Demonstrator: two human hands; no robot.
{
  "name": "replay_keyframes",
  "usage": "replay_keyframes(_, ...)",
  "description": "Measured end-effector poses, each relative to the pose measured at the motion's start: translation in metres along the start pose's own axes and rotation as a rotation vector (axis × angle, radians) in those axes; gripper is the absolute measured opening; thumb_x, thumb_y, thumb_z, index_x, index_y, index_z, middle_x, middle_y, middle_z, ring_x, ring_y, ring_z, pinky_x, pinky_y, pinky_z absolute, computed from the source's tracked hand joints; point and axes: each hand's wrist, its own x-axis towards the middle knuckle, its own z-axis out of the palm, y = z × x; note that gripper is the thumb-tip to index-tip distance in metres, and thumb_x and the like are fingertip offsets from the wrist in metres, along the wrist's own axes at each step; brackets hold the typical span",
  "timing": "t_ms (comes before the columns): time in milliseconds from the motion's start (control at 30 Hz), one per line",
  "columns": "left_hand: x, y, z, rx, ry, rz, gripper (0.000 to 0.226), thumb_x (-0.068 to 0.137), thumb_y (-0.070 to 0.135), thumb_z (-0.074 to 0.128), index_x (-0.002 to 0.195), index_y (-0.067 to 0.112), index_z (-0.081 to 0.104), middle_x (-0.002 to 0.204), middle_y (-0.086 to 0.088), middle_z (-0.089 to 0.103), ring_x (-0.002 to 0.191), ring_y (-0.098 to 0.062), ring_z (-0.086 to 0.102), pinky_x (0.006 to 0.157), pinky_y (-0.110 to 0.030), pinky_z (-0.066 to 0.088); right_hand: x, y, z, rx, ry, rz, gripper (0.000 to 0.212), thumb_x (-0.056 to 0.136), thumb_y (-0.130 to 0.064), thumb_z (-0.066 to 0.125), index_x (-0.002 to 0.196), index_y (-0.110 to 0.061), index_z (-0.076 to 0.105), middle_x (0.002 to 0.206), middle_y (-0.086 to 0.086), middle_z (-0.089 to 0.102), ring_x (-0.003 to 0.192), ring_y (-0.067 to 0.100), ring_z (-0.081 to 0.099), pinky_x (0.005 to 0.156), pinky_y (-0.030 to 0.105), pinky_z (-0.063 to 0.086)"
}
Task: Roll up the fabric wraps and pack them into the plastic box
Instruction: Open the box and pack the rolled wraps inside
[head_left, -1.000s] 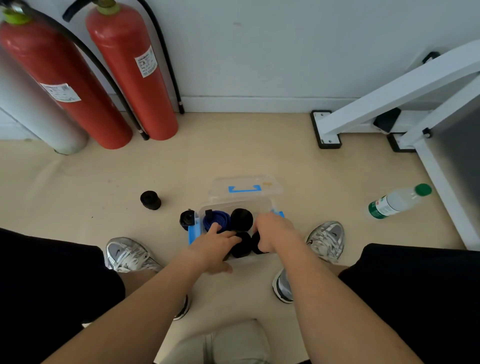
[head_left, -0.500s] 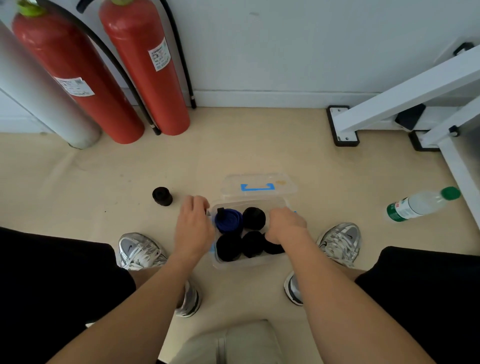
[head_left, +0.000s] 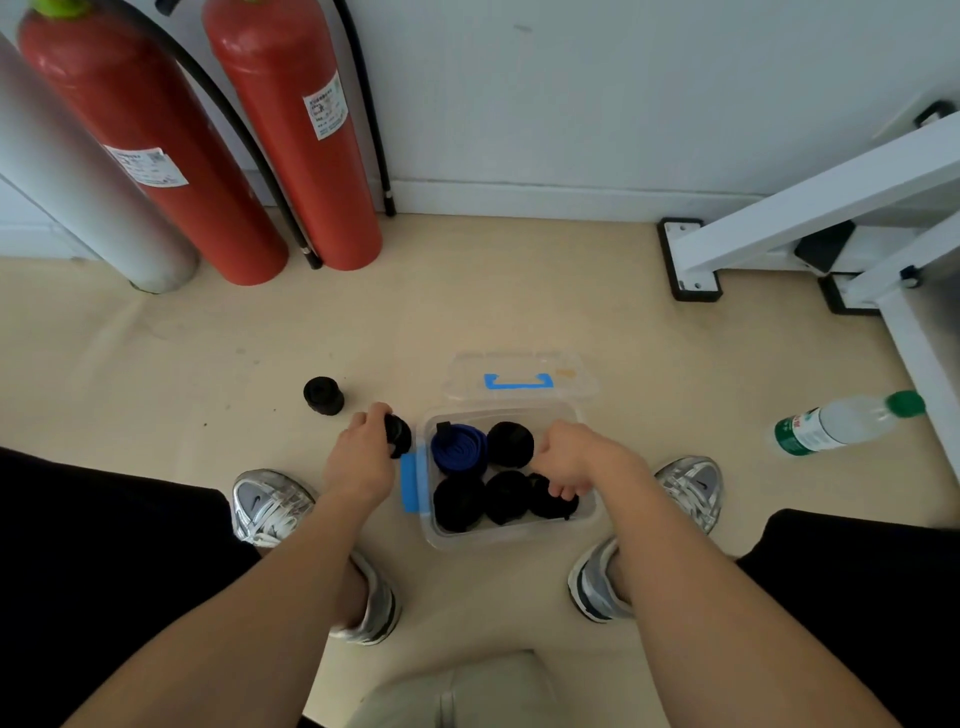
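A clear plastic box (head_left: 511, 535) with a blue side latch (head_left: 410, 480) stands on the floor between my feet, and its lid (head_left: 519, 376) lies just behind it. Inside are a blue rolled wrap (head_left: 458, 449) and several black rolled wraps (head_left: 509, 444). My left hand (head_left: 361, 457) grips a black rolled wrap (head_left: 399, 434) just left of the box. My right hand (head_left: 576, 460) hangs over the box's right side, its curled fingers at a black roll (head_left: 550, 501). Another black roll (head_left: 323, 396) lies on the floor further left.
Two red fire extinguishers (head_left: 296, 140) and a grey cylinder (head_left: 88, 182) stand against the wall at the back left. A white metal frame (head_left: 810, 218) is at the right. A plastic bottle (head_left: 841, 423) with a green cap lies on the floor to the right. My shoes (head_left: 270, 506) flank the box.
My left hand left the box, moved left and took hold of the black roll beside it. My right hand stayed over the box's right side. The camera shifted slightly.
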Motion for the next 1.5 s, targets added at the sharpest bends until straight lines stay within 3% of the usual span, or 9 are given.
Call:
replay_keyframes(200,-0.011,0.03,-0.025,-0.3,0.387,0.025,0.045,0.101,0.03,0.068,0.132,0.005,0.046,0.127,-0.016,0.051,0.094,-0.035,0.06,0.075,-0.04,0.047,-0.002,0.002,-0.02,0.246,0.386,-0.125,0.023,0.094,-0.012,0.054,0.091,-0.005,0.076,0.071,0.011,0.079,0.056,0.022,0.077,0.062,0.038,0.062)
replay_keyframes(267,-0.018,0.05,-0.036,-0.331,0.38,0.118,0.043,0.095,0.039,0.072,0.121,0.014,0.048,0.115,-0.005,0.056,0.09,-0.024,0.057,0.074,-0.036,0.045,-0.006,-0.001,-0.024,0.306,0.41,-0.232,0.007,0.09,-0.021,0.071,0.091,-0.022,0.078,0.068,0.0,0.078,0.059,0.015,0.076,0.068,0.029,0.054)
replay_keyframes(400,-0.035,0.103,-0.043,-0.308,0.23,0.217,0.044,0.08,0.05,0.076,0.103,0.024,0.049,0.091,0.006,0.065,0.08,-0.022,0.063,0.066,-0.038,0.05,-0.014,-0.011,-0.027,0.275,0.321,-0.415,0.072,0.058,-0.045,0.103,0.124,-0.041,0.073,0.105,-0.011,0.076,0.087,0.003,0.07,0.083,0.026,0.057)
replay_keyframes(467,-0.044,0.124,-0.038,-0.362,0.14,0.25,0.044,0.078,0.051,0.077,0.101,0.022,0.054,0.089,0.006,0.069,0.081,-0.022,0.067,0.072,-0.042,0.056,-0.018,-0.015,-0.027,0.318,0.216,-0.519,0.062,0.055,-0.035,0.104,0.112,-0.038,0.079,0.099,-0.008,0.079,0.086,0.005,0.072,0.081,0.027,0.058)
replay_keyframes(633,-0.053,0.134,-0.025,-0.387,-0.043,0.306,0.046,0.094,0.066,0.063,0.113,0.024,0.065,0.097,0.007,0.075,0.088,-0.018,0.072,0.085,-0.043,0.059,-0.022,0.006,-0.03,0.19,0.289,-0.365,0.03,0.058,-0.036,0.09,0.078,-0.025,0.072,0.067,-0.011,0.07,0.064,0.007,0.066,0.059,0.025,0.05)
replay_keyframes(800,-0.042,0.101,-0.022,-0.054,-0.05,0.381,0.015,0.104,0.035,0.058,0.111,0.024,0.065,0.103,0.005,0.066,0.094,-0.022,0.067,0.084,-0.042,0.056,-0.021,0.032,-0.02,0.207,0.455,-0.273,0.048,0.07,-0.018,0.088,0.114,-0.024,0.071,0.104,-0.002,0.07,0.092,0.025,0.073,0.083,0.041,0.063)
replay_keyframes(1033,-0.05,0.093,0.006,0.381,-0.263,0.613,0.061,0.102,0.04,0.058,0.159,0.023,0.044,0.168,0.0,0.035,0.143,-0.03,0.045,0.113,-0.044,0.042,-0.007,0.027,-0.006,0.06,0.481,-0.318,0.059,0.076,-0.024,0.087,0.132,-0.029,0.067,0.119,0.003,0.06,0.11,0.028,0.065,0.1,0.04,0.056)
replay_keyframes(1200,-0.052,0.098,0.023,0.565,-0.388,0.565,0.085,0.105,0.056,0.053,0.173,0.033,0.008,0.181,0.007,-0.009,0.158,-0.034,0.022,0.122,-0.059,0.033,0.001,0.033,0.005,-0.037,0.488,-0.278,0.054,0.078,-0.019,0.084,0.128,-0.031,0.067,0.122,0.002,0.059,0.109,0.031,0.067,0.095,0.044,0.059)
replay_keyframes(1500,-0.048,0.096,0.028,0.651,-0.369,0.552,0.084,0.105,0.055,0.052,0.173,0.035,0.006,0.181,0.006,-0.002,0.154,-0.032,0.024,0.114,-0.054,0.042,0.011,0.031,0.02,-0.318,0.602,-0.197,0.057,0.092,-0.023,0.081,0.142,-0.024,0.054,0.131,0.004,0.048,0.088,0.035,0.069,0.072,0.042,0.053)
